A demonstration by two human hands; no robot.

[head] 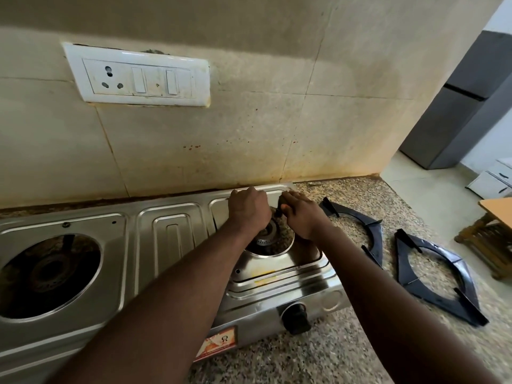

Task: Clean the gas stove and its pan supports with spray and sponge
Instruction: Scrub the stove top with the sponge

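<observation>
Since both my arms reach forward over the stove (171,234) to its far right corner, the next stroke turns on the right burner (267,238), which lies just on the near side of my fingers, so the pull would be back toward me. My right hand (303,217) is the one at work: its fingers pinch a small dark pad, the sponge (283,202) as I judge it, at the far rim of the burner's opening. My left hand (249,207) sits just beside it, knuckles up, fingers curled down onto the steel; I cannot tell whether it holds anything. The two pan supports (435,275) lie off the stove on the counter (318,361) to my right, nearer my right hand.
</observation>
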